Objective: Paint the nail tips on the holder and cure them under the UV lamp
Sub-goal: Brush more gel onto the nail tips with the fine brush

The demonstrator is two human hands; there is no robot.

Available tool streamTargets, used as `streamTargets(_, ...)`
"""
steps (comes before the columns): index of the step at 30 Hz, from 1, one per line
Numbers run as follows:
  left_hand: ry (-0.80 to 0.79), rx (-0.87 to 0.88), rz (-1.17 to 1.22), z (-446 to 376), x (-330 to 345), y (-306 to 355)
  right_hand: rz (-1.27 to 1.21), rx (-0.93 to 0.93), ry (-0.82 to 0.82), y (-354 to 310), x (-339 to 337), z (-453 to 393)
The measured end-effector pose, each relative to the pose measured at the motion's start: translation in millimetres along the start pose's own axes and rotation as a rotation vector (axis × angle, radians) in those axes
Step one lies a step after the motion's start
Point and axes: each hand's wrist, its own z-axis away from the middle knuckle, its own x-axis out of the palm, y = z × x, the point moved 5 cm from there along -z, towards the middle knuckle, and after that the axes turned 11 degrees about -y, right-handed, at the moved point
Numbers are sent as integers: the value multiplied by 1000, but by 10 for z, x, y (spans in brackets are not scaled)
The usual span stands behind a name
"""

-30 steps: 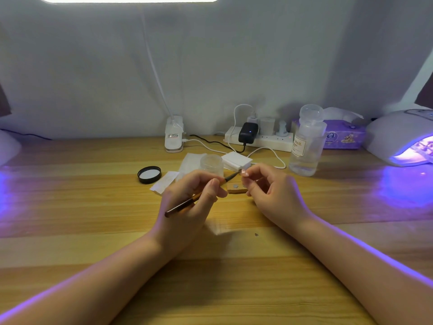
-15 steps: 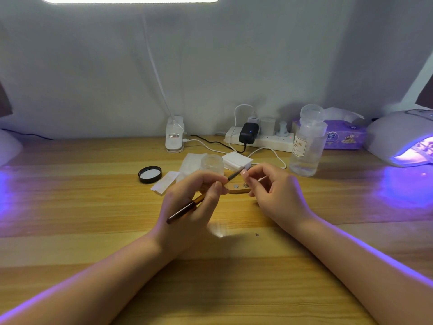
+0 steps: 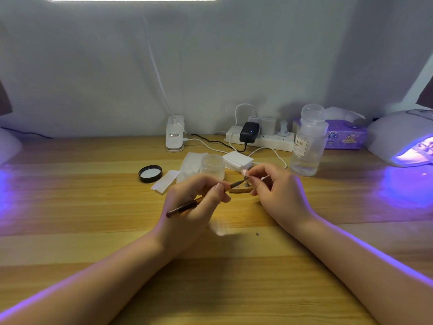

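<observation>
Over the middle of the desk (image 3: 93,231), the left hand (image 3: 187,207) pinches the brush (image 3: 201,200), its bristles touching the nail tip (image 3: 244,172) pinched by the right hand (image 3: 276,193). Best to brace both wrists and stroke lightly; the lit lamp (image 3: 403,139) waits far right.

Two bare forearms are seen, with no sleeves, watch or bracelet shown within the frame. The left hand (image 3: 194,202) and the right hand (image 3: 278,195) are ungloved and unringed. Short, neatly rounded nails are carried on the fingers. Violet light is cast along both arms.
</observation>
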Motion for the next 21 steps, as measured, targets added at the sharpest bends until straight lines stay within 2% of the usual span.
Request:
streamTargets(9,54,40,-105,-9,-9,-32,59,-38,12,-40,-10,2)
streamTargets(17,19,-15,-7,10,6,-32,80,-44,28,-32,-13,12)
streamTargets(21,49,2,-44,8,-2,2,87,-51,32,-35,-15,4)
